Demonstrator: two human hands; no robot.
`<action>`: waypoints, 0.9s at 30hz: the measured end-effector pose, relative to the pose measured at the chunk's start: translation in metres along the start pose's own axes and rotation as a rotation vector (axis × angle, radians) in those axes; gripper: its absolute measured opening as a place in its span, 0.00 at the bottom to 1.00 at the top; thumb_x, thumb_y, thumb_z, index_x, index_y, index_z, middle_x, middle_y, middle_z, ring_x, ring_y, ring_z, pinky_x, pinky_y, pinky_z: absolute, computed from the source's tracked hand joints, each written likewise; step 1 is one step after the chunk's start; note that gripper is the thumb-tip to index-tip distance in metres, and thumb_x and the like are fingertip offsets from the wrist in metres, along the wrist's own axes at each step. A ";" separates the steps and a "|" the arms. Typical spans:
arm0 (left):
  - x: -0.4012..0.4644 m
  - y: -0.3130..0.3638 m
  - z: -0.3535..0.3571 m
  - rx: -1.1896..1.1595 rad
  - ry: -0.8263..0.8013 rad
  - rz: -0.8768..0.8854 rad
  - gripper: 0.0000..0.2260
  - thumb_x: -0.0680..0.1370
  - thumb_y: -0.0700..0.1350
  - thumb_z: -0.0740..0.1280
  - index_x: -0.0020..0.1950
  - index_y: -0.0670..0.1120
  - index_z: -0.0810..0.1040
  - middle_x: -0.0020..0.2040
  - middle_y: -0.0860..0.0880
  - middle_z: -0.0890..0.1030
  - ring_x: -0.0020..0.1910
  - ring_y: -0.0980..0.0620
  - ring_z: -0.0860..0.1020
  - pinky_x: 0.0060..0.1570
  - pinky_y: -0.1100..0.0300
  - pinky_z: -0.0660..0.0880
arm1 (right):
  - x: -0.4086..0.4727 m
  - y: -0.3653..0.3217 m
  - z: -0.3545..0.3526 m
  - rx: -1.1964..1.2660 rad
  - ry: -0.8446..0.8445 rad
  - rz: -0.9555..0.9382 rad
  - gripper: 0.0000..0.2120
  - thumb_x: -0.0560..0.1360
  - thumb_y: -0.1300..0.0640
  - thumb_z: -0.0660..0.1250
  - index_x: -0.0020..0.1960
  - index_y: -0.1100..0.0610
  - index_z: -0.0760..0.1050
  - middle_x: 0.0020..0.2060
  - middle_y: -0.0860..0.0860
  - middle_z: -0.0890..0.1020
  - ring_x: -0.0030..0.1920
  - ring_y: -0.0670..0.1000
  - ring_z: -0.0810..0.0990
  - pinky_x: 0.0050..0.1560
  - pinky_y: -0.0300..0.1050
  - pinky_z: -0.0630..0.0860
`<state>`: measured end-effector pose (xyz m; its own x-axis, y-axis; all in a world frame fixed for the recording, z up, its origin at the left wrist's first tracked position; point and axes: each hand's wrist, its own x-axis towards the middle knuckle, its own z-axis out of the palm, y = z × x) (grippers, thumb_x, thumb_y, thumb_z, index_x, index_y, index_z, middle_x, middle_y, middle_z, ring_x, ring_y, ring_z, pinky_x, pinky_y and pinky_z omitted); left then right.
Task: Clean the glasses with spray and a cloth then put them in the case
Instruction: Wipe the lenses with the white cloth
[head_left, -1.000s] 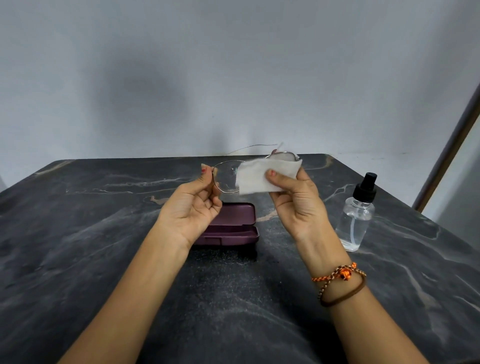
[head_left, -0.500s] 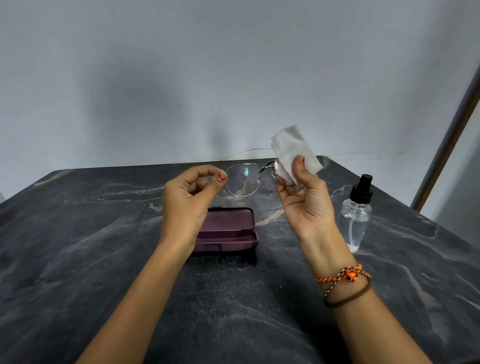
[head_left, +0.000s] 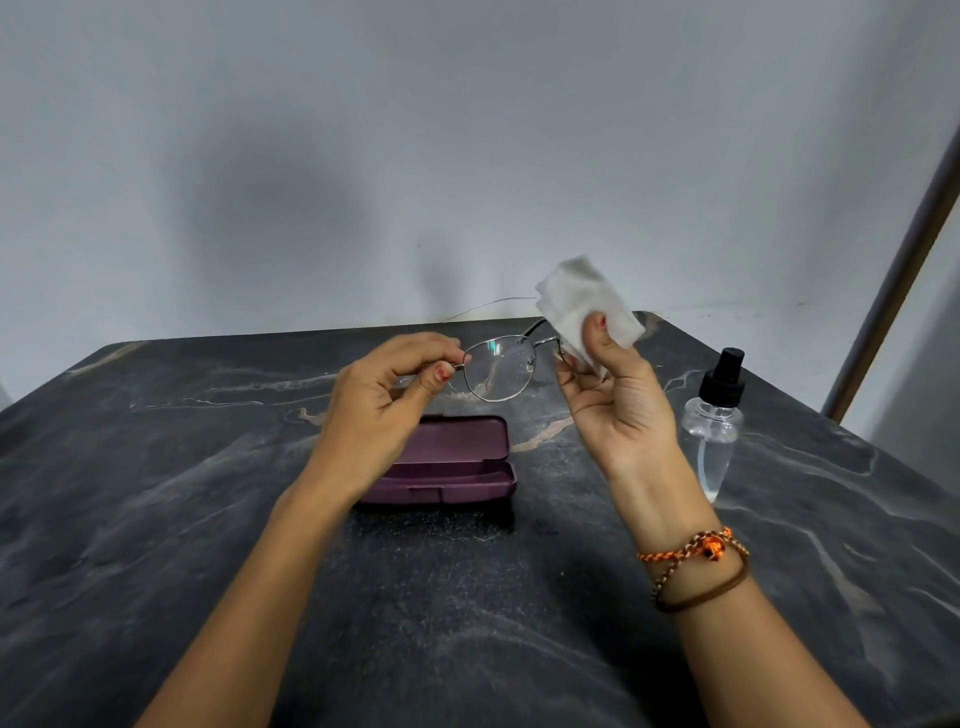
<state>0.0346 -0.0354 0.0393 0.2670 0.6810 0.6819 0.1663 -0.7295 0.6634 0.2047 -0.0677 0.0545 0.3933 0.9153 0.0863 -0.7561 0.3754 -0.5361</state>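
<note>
Glasses (head_left: 498, 370) are being wiped: left hand (head_left: 384, 410) pinching the frame, right hand (head_left: 618, 405) pinching cloth (head_left: 582, 304) on one lens; probably the other lens is needing wiping next.

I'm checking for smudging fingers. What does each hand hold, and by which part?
The left hand pinches the glasses at the frame's outer hinge corner. The right hand pinches the cloth over the other lens.
</note>
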 end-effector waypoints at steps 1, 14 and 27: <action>-0.001 0.000 0.001 -0.021 -0.019 -0.007 0.07 0.71 0.49 0.65 0.47 0.53 0.80 0.48 0.57 0.81 0.49 0.61 0.78 0.46 0.68 0.76 | 0.001 0.000 0.000 0.014 0.011 -0.003 0.04 0.72 0.65 0.65 0.42 0.57 0.74 0.26 0.47 0.82 0.26 0.43 0.80 0.33 0.34 0.77; -0.002 -0.009 0.003 -0.004 -0.011 0.032 0.06 0.69 0.44 0.67 0.43 0.50 0.81 0.39 0.62 0.81 0.40 0.59 0.79 0.43 0.65 0.78 | 0.002 -0.008 -0.007 -0.238 -0.031 0.083 0.05 0.71 0.64 0.65 0.43 0.54 0.75 0.38 0.50 0.80 0.34 0.44 0.79 0.35 0.35 0.74; -0.001 -0.012 -0.001 -0.073 0.055 0.065 0.10 0.67 0.42 0.72 0.37 0.59 0.82 0.38 0.62 0.82 0.41 0.61 0.80 0.43 0.70 0.75 | 0.000 -0.002 -0.004 -0.231 -0.080 0.060 0.09 0.70 0.69 0.65 0.41 0.56 0.77 0.31 0.46 0.83 0.32 0.43 0.81 0.31 0.32 0.75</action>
<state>0.0317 -0.0271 0.0310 0.2226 0.6365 0.7384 0.0799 -0.7668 0.6369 0.2085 -0.0693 0.0519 0.3017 0.9471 0.1093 -0.6338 0.2849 -0.7191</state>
